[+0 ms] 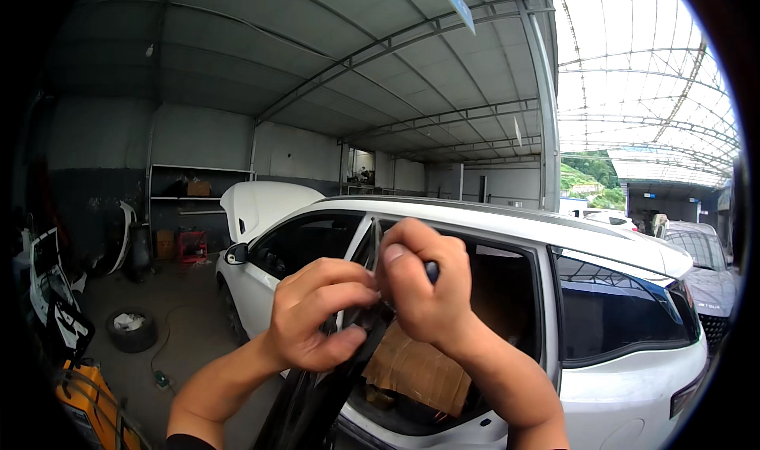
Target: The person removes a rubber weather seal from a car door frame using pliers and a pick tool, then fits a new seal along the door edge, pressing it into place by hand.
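Raised close to the camera, the right hand [427,284] is curled tight around a dark tool [432,271], of which only a rounded end shows. Beside it, the left hand [317,315] is half curled, thumb and fingers apart; whether it grips anything, I cannot tell. Black trim [297,406] slants just below both hands, its lower end cut off, before the white car [625,402]. The tool's tip is hidden.
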### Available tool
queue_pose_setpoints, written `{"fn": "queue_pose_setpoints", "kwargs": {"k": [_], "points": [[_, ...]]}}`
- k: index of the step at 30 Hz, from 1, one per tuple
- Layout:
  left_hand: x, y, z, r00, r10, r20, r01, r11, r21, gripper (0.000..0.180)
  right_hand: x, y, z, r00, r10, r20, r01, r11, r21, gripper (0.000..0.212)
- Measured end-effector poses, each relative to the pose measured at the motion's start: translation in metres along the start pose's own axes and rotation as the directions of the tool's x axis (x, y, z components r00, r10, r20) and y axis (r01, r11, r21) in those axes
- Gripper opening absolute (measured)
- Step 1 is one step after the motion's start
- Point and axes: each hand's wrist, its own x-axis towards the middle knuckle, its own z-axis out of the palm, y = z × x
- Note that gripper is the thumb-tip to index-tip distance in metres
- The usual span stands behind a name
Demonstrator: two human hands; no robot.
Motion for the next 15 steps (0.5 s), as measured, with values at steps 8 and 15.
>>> {"fn": "queue_pose_setpoints", "kwargs": {"k": [8, 15], "points": [[-0.043, -0.028, 0.027, 0.958, -0.242, -0.152, 0.151, 0.88, -0.451, 0.064, 0.003, 0.002, 0.018, 0.995, -0.086, 0.054, 0.09, 0.993, -0.082, 0.007], [-0.061, -0.051, 0.027, 0.846, -0.525, -0.092, 0.346, 0.673, -0.654, 0.063, 0.002, -0.009, 0.032, 0.996, -0.006, 0.088, 0.021, 0.986, -0.166, 0.013]]}}
